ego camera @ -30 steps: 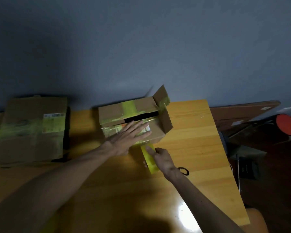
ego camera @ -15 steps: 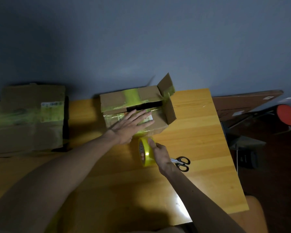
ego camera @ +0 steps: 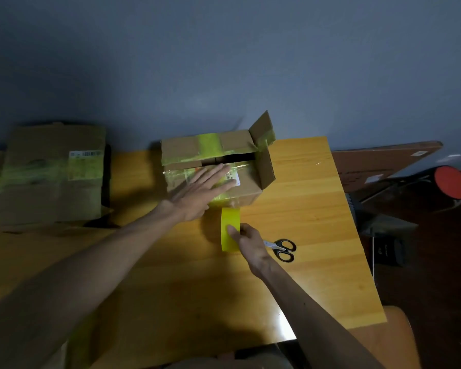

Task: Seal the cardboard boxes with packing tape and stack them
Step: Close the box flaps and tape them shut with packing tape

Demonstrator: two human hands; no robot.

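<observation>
A small cardboard box stands at the back of the wooden table, its right flap raised and a dark gap between its top flaps. Old yellow tape crosses its far flap. My left hand lies flat with straight fingers on the near top flap. My right hand grips a yellow tape roll just in front of the box, a strip of tape running from the roll up to the box's front face.
Black-handled scissors lie on the table right beside my right hand. A larger taped cardboard box sits at the back left. Right of the table stand a leaning brown board and a red-topped stool.
The tape roll has turned from showing its open side to showing its yellow face, and my right hand holds it a little nearer the box. My left hand stays pressed on the flap.
</observation>
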